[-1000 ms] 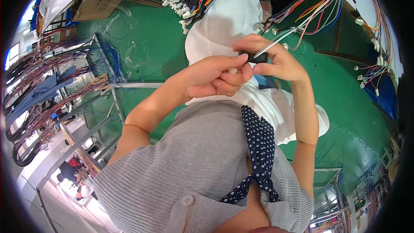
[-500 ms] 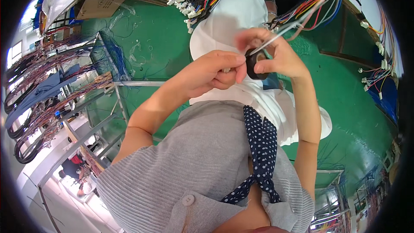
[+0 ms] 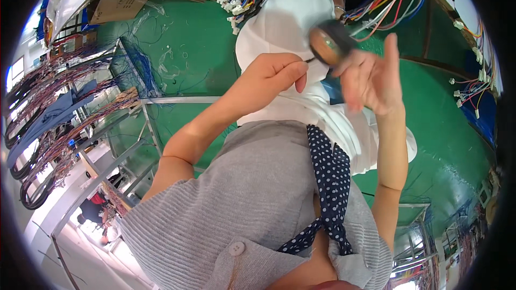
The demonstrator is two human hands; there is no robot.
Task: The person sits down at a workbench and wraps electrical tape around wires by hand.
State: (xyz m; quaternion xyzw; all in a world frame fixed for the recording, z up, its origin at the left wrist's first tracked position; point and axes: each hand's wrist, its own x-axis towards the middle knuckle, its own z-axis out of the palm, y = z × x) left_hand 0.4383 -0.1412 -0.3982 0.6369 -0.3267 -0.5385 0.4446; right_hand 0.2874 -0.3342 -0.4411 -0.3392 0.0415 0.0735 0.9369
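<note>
My left hand [image 3: 277, 80] is closed, thumb and fingers pinched together in front of the white cloth over my lap. A short dark strip [image 3: 310, 61] shows at its fingertips, and pale wires [image 3: 361, 29] run from behind the tape roll toward the upper right bundle. Just beyond those fingertips is a roll of black tape [image 3: 329, 44] with a brown core, tilted and blurred. My right hand [image 3: 371, 83] is beside the roll, one finger stretched up and its thumb away from the roll. Some fingers seem to touch the roll, but blur hides the grip.
Bundles of coloured wires with white connectors [image 3: 228, 2] hang at the top, and another bundle [image 3: 395, 0] hangs at upper right. More connector leads [image 3: 475, 83] dangle on the right. A metal rack [image 3: 180, 100] stands left, beside racks of cables [image 3: 54, 118]. Wire scraps lie on the green floor.
The tape roll has moved up and turned, showing its brown core. My right hand has shifted right and its thumb has come off the roll. My left hand stays pinched, nearly in place.
</note>
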